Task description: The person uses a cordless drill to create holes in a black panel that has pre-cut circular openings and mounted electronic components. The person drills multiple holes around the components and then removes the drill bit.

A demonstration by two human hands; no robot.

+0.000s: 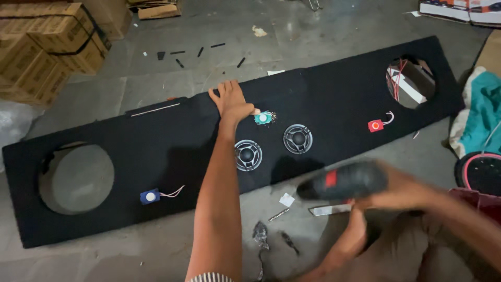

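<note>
A long black felt-covered panel lies on the grey floor. It has a large round hole near its left end and another near its right end. Two small round speakers sit in its middle. My left hand lies flat on the panel's far edge, thumb beside a small teal part. My right hand, blurred, grips a black power drill with a red patch, just off the panel's near edge. A red part and a blue part, each with a short wire, rest on the panel.
Cardboard boxes are stacked at the back left. A teal cloth and a round black object with a pink rim lie at the right. Small black strips lie beyond the panel; scraps and a screw lie in front.
</note>
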